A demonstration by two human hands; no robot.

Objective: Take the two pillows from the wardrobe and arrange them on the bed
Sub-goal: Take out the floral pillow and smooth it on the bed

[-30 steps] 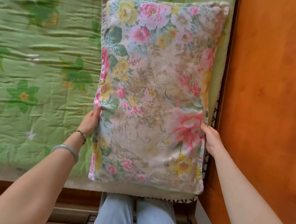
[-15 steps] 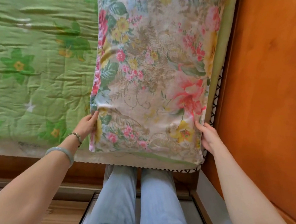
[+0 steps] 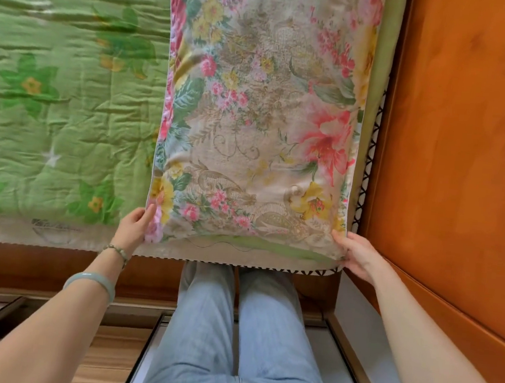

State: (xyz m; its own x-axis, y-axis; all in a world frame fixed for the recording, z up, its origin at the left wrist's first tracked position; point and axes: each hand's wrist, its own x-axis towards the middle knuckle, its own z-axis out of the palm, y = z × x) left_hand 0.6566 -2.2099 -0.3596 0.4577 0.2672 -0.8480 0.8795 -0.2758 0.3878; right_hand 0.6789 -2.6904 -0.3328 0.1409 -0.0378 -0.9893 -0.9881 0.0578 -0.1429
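A green quilted bedspread (image 3: 62, 105) printed with flowers covers the bed (image 3: 53, 264), its wooden frame showing along the near edge. On it, toward the right-hand end, lies a floral pillow (image 3: 258, 114), flat and lengthwise, its near end close to the edge of the mattress and its far end out of view. The person's left hand (image 3: 133, 229), a pale bangle (image 3: 91, 280) and a bead bracelet (image 3: 117, 251) on that wrist, has its fingers (image 3: 147, 212) closed on the pillow's near left corner. Legs in light blue jeans (image 3: 240, 338) stand against the bed frame between the two outstretched arms. The right hand (image 3: 359, 257) holds the near right corner, fingers curled under the edge and thumb on top. An orange-brown wooden panel (image 3: 465, 150) rises just beside the pillow's right side.
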